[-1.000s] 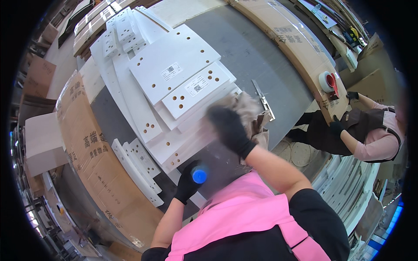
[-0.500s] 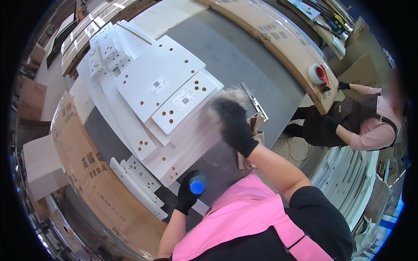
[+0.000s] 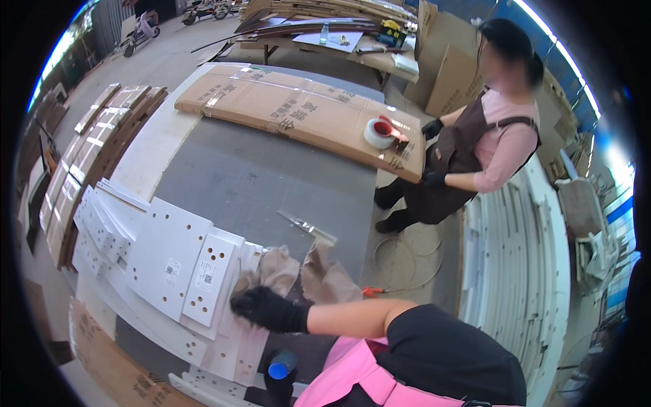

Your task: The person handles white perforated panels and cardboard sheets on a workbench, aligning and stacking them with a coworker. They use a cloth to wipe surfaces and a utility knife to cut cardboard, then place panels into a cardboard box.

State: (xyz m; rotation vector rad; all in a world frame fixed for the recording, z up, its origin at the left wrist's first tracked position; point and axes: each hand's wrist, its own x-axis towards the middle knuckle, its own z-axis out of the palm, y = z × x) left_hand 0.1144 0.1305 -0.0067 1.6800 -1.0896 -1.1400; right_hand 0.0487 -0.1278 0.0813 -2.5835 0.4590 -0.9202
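Observation:
My right hand (image 3: 266, 309), in a black glove, is closed on a beige rag (image 3: 279, 270) at the edge of the stacked white panels (image 3: 234, 342). My left hand (image 3: 278, 392), also gloved in black, grips a clear bottle with a blue cap (image 3: 279, 371) beside the panels; its fingers are partly hidden in shadow. On top of the stack, a large panel (image 3: 165, 254) and a narrower panel (image 3: 207, 281) carry drilled holes and white labels. A second brown cloth (image 3: 327, 275) lies crumpled on the grey table, with a metal scraper-like blade (image 3: 306, 226) beyond it.
A long cardboard package (image 3: 271, 102) lies across the table's far side, with a tape dispenser (image 3: 383, 133) on it. A co-worker (image 3: 495, 136) in a dark apron touches its right end. White boards (image 3: 515, 251) are stacked at right; another carton (image 3: 115, 353) lies at near left.
My view has swung up and to the right, showing more of the co-worker. My right hand still holds the rag at the panels' edge. The bottle stays in my left hand.

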